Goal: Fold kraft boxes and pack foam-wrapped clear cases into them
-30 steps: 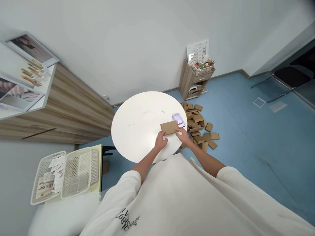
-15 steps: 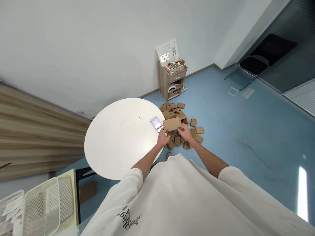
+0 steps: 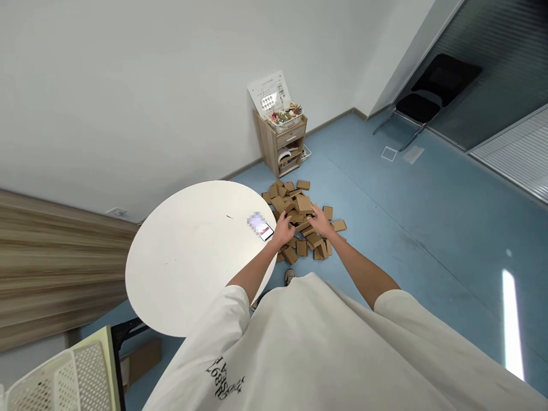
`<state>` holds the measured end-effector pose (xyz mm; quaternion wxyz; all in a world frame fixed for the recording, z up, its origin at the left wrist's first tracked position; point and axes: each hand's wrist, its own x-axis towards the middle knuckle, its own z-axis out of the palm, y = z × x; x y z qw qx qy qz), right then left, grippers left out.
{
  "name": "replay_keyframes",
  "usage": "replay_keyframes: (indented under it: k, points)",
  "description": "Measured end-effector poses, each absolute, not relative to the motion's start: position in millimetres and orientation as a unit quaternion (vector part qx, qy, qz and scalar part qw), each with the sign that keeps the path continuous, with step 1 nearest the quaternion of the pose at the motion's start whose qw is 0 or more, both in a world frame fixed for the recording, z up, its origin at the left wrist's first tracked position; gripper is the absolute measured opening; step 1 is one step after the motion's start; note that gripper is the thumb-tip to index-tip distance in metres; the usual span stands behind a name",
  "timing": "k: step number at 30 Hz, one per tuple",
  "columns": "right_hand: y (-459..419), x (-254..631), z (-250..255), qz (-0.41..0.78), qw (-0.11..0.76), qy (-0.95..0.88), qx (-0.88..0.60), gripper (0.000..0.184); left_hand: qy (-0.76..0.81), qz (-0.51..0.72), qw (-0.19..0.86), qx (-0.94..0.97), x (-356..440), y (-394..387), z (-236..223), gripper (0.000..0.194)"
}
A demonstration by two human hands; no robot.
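Both of my hands hang over a heap of small brown cardboard boxes (image 3: 302,248) on the floor. My left hand (image 3: 283,229) is open, its thumb and fingers apart, at the right edge of the round white table. To the right, my right hand (image 3: 320,221) is also open, with its fingers stretched toward the heap. One flat cardboard box (image 3: 303,204) shows just beyond my right fingertips, over the heap; whether it rests on the others or is still falling I cannot tell. Beside my left hand lies a phone (image 3: 266,233) with a lit, partly blurred screen.
The round white table (image 3: 184,257) stands at my left. Past the heap is a wooden cabinet (image 3: 268,142) carrying a basket of small colourful items (image 3: 286,117). A black chair (image 3: 417,107) stands far right. White plastic baskets (image 3: 55,379) sit at lower left.
The cardboard box held between both hands has left them and now appears farther off, over the heap. My hands have opened. The view has shifted, so the room's contents appear farther left.
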<state>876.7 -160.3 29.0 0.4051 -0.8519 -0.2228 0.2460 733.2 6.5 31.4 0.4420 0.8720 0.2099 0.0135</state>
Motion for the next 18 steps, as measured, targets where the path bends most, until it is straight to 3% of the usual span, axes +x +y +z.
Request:
replay_keyframes:
  k: [7, 18]
  points:
    - [-173, 867, 9, 0.293, 0.390, -0.199, -0.850, 0.061, 0.217, -0.004, 0.432, 0.875, 722, 3, 23, 0.057]
    - [-154, 850, 3, 0.316, 0.397, -0.214, -0.835, 0.059, 0.229, 0.014, 0.421, 0.877, 704, 9, 23, 0.055]
